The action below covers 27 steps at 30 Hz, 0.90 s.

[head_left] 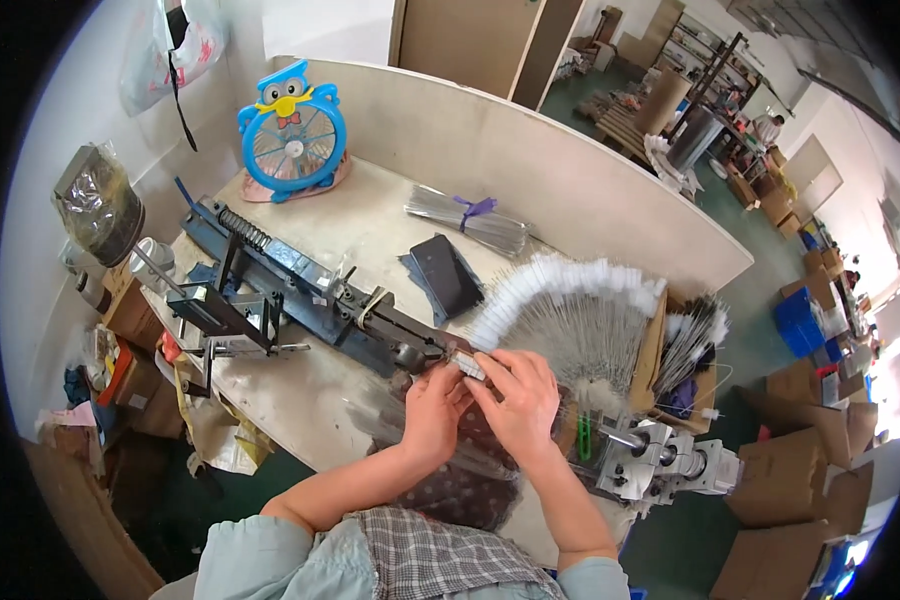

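Silvery small part (467,365) pinched between fingers of left hand (432,408) and right hand (520,398), both closed on it.

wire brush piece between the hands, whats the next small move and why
Probably feed the small wire piece leftward into the end of the dark blue jig. Both the left hand and right hand pinch it right at the jig's near end, with the fan of white-tipped wires just behind. Whether it is already seated cannot be told.
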Motion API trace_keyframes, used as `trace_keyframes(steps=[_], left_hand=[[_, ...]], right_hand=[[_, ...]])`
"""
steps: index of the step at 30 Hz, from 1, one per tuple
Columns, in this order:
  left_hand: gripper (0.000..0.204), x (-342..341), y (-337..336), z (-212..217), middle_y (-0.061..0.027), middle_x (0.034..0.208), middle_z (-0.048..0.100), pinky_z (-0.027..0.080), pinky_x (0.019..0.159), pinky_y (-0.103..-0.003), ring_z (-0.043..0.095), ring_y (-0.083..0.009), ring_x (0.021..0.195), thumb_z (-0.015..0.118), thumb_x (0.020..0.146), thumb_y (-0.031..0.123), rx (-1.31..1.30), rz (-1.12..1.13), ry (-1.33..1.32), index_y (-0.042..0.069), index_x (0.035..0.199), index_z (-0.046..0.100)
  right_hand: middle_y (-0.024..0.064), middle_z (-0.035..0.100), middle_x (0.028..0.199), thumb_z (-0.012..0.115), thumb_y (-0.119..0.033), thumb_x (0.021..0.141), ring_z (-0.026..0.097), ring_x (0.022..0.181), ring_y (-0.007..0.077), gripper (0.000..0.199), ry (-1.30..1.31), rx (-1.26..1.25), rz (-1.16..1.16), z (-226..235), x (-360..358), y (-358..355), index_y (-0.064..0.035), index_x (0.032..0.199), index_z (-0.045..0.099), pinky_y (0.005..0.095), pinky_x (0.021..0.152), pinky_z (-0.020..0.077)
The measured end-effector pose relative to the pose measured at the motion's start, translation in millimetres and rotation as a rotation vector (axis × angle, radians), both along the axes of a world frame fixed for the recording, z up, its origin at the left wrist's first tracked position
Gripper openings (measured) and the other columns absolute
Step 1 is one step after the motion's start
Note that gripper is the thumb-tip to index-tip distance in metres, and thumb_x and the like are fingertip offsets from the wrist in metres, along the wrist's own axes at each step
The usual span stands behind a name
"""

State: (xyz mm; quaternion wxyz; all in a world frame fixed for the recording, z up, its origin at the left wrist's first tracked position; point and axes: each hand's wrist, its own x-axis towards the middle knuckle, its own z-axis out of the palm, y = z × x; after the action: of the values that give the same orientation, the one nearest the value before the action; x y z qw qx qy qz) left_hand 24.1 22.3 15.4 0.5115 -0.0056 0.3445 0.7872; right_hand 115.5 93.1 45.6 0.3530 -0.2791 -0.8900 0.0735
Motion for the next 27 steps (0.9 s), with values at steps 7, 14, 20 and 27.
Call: trace_keyframes(steps=[7, 14, 20, 27], left_hand=[[0.011, 0.4, 0.0, -2.0, -0.0028, 0.094, 0.06, 0.045, 0.08, -0.032, 0.058, -0.0143, 0.088, 0.051, 0.089, 0.014, -0.011, -0.027, 0.027, 0.005, 0.094, 0.055], [0.007, -1.1, 0.5, -3.0, -0.0032, 0.087, 0.057, 0.047, 0.076, -0.028, 0.057, -0.0118, 0.08, 0.05, 0.089, 0.008, -0.012, -0.033, 0.08, 0.003, 0.093, 0.053], [0.043, -6.6, -7.0, 5.3, -0.0084, 0.099, 0.055, 0.045, 0.082, -0.034, 0.055, -0.0176, 0.088, 0.036, 0.096, 0.04, -0.039, -0.071, -0.012, 0.001, 0.106, 0.049], [0.064, -3.2, -5.3, 7.5, -0.0129, 0.111, 0.051, 0.042, 0.087, -0.034, 0.053, -0.0203, 0.097, 0.025, 0.095, 0.052, -0.061, -0.162, 0.154, -0.004, 0.122, 0.039]], right_hand=[[0.0009, 0.062, 0.093, 0.074, -0.017, 0.064, 0.057, 0.088, 0.0219, 0.029, 0.004, 0.024, -0.021, 2.3, -0.1, -1.8, -0.0118, 0.091, 0.068, 0.0344, 0.075, 0.044], [-0.0009, 0.062, 0.093, 0.075, -0.02, 0.064, 0.056, 0.091, 0.0201, 0.03, -0.029, 0.022, 0.021, 10.2, 3.5, -2.5, -0.0131, 0.092, 0.069, 0.034, 0.076, 0.0436], [-0.0003, 0.059, 0.08, 0.069, -0.014, 0.068, 0.055, 0.085, 0.019, 0.02, -0.213, 0.011, -0.027, 13.3, 24.1, -3.5, -0.0092, 0.087, 0.066, 0.0339, 0.074, 0.0418], [0.0026, 0.061, 0.081, 0.068, -0.011, 0.07, 0.054, 0.088, 0.0221, 0.019, -0.148, -0.075, -0.034, 10.8, 33.3, -0.7, -0.008, 0.088, 0.066, 0.0357, 0.074, 0.0419]])
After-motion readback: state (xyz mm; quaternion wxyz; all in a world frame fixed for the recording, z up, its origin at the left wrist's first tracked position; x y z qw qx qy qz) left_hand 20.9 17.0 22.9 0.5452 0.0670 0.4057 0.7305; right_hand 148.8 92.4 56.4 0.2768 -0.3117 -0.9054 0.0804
